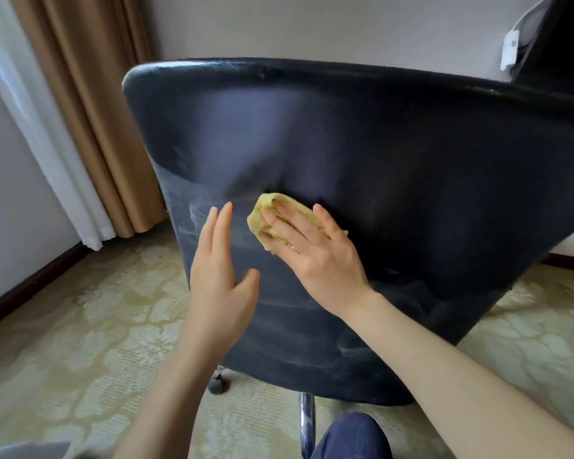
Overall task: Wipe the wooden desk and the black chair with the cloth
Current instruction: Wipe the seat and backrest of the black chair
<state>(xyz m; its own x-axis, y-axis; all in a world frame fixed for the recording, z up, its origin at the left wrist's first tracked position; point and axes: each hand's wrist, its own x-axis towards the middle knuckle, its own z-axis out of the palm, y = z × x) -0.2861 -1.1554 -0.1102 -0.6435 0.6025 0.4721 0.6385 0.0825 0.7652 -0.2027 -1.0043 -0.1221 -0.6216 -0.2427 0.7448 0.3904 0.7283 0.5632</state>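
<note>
The back of the black chair (378, 154) fills the middle of the view, its backrest facing me, with pale wipe streaks at its lower left. A crumpled yellow cloth (262, 215) lies against the backrest. My right hand (315, 250) presses flat on the cloth with straight, spread fingers. My left hand (221, 276) is just left of it, fingers straight and together, held at the backrest; I cannot tell whether it touches. The wooden desk is not clearly in view.
A chrome chair leg (307, 422) and a caster (217, 385) show under the backrest on patterned carpet (80, 342). Tan curtain (90, 94) and white sheer hang at the left. My knee in dark trousers (348, 438) is at the bottom. Dark furniture stands at the upper right.
</note>
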